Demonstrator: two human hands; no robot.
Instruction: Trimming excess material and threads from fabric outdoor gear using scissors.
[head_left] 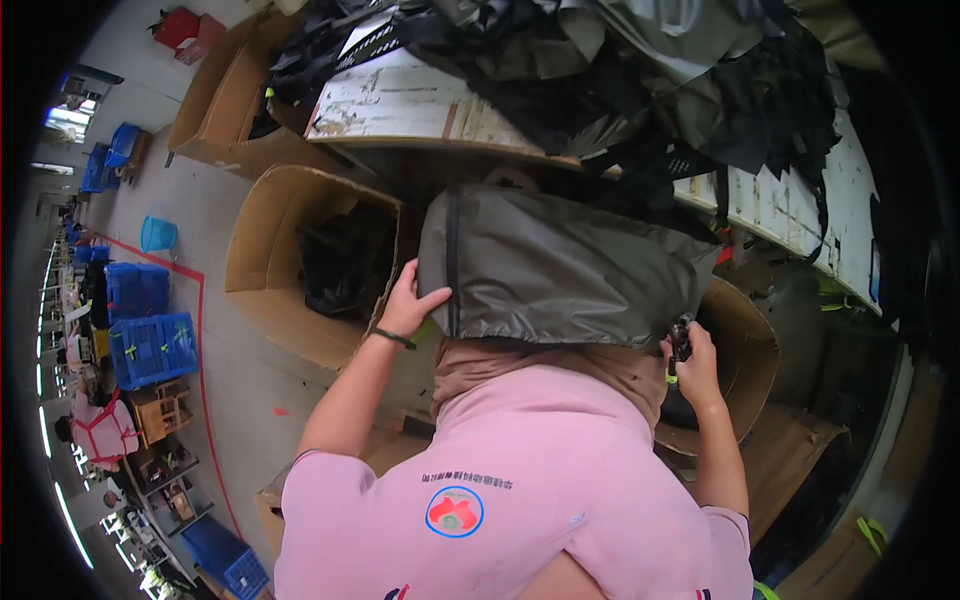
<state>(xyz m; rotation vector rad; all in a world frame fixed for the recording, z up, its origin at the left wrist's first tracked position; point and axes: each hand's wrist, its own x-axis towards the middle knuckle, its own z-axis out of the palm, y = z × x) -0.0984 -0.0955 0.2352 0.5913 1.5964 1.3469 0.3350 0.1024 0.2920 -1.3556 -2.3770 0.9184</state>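
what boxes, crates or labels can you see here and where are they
Open carton: left of the left hand, brown cardboard, dark cloth inside.
Second carton: upper left, brown, open.
Round carton: by the right hand, brown, curved wall.
Blue crates: far left on the floor, slatted plastic.
Round badge: on the pink shirt, blue ring, red middle.
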